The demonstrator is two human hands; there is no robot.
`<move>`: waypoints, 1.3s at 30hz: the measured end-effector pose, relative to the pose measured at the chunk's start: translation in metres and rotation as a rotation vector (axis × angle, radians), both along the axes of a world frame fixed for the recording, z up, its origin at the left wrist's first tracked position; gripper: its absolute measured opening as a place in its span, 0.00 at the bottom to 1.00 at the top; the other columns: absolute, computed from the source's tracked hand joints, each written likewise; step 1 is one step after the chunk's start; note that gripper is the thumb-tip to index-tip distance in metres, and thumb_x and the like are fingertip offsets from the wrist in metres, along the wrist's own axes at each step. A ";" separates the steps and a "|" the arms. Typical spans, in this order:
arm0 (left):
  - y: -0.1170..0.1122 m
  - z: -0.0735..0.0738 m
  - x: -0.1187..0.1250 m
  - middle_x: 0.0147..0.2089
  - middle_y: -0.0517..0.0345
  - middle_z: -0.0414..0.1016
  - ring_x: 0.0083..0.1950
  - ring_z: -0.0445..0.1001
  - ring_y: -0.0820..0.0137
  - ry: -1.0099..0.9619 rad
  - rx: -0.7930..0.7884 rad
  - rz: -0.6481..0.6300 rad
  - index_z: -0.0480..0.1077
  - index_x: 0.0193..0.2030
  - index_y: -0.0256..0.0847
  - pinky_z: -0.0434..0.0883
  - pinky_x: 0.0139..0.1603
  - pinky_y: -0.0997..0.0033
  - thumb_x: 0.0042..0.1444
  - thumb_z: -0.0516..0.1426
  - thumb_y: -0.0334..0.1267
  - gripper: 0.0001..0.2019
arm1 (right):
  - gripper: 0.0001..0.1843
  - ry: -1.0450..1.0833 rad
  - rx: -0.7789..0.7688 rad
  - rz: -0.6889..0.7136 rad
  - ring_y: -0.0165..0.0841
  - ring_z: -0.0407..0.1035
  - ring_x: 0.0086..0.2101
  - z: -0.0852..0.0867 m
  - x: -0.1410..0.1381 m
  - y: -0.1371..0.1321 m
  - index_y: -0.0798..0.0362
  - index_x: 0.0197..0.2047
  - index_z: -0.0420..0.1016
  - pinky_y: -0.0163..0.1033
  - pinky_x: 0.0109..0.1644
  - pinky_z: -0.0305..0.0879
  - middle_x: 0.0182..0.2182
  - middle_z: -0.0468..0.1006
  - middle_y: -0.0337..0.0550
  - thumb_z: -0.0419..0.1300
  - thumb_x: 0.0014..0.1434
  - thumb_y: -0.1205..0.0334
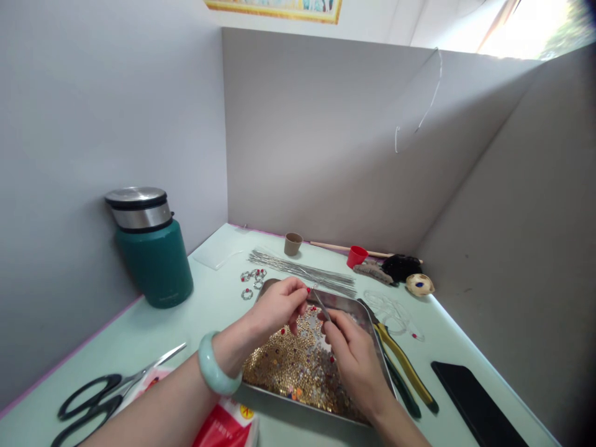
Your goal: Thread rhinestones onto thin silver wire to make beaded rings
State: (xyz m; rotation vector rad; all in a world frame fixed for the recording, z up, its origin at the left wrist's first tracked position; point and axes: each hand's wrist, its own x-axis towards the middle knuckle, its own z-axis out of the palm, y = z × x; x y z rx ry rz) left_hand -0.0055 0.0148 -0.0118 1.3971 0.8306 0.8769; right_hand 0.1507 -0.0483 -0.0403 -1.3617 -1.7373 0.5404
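My left hand [285, 303], a pale green bangle [215, 367] on its wrist, pinches a small red bead [308, 290] between thumb and fingertips. My right hand [350, 355] is closed around a slim metal tool [321, 304], probably tweezers, whose tip points up toward the bead. A fine wire may run by the tip; it is too small to make out. Both hands are above a metal tray [321, 406] full of gold, silver and red beads [279, 366]. Several beaded rings [247, 294] lie beyond the tray's left corner.
Thin metal wires [302, 271] lie behind the tray, near a brown cup [293, 244] and red cup [357, 256]. Pliers [405, 366] and a black phone-like slab [475, 403] are at right. Scissors [116, 391], a red packet [228, 425] and a green flask [156, 261] stand or lie left.
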 end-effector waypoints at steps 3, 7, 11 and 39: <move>0.001 -0.002 -0.001 0.22 0.65 0.61 0.18 0.57 0.78 0.070 0.063 -0.009 0.59 0.31 0.41 0.64 0.17 0.76 0.57 0.50 0.41 0.08 | 0.15 -0.004 -0.002 0.002 0.34 0.68 0.40 0.000 0.000 0.001 0.51 0.51 0.69 0.35 0.43 0.62 0.43 0.75 0.43 0.48 0.64 0.61; 0.001 -0.004 -0.002 0.21 0.64 0.61 0.21 0.60 0.75 0.181 0.139 -0.030 0.61 0.32 0.40 0.65 0.17 0.77 0.57 0.49 0.41 0.07 | 0.15 -0.005 0.023 0.022 0.34 0.69 0.39 0.002 0.000 0.001 0.52 0.50 0.70 0.35 0.42 0.62 0.43 0.75 0.44 0.47 0.64 0.63; 0.001 -0.004 -0.002 0.21 0.64 0.59 0.22 0.60 0.75 0.193 0.138 -0.028 0.63 0.32 0.40 0.65 0.17 0.76 0.57 0.49 0.42 0.08 | 0.15 -0.014 0.040 0.017 0.34 0.69 0.37 0.002 0.000 0.000 0.52 0.49 0.71 0.36 0.42 0.62 0.41 0.76 0.43 0.48 0.64 0.63; 0.003 -0.007 0.000 0.19 0.65 0.63 0.16 0.60 0.78 0.097 0.062 -0.012 0.61 0.30 0.40 0.62 0.17 0.77 0.57 0.51 0.42 0.09 | 0.16 -0.016 0.076 0.050 0.34 0.69 0.38 0.004 -0.002 0.000 0.52 0.49 0.71 0.36 0.42 0.63 0.41 0.76 0.45 0.46 0.64 0.65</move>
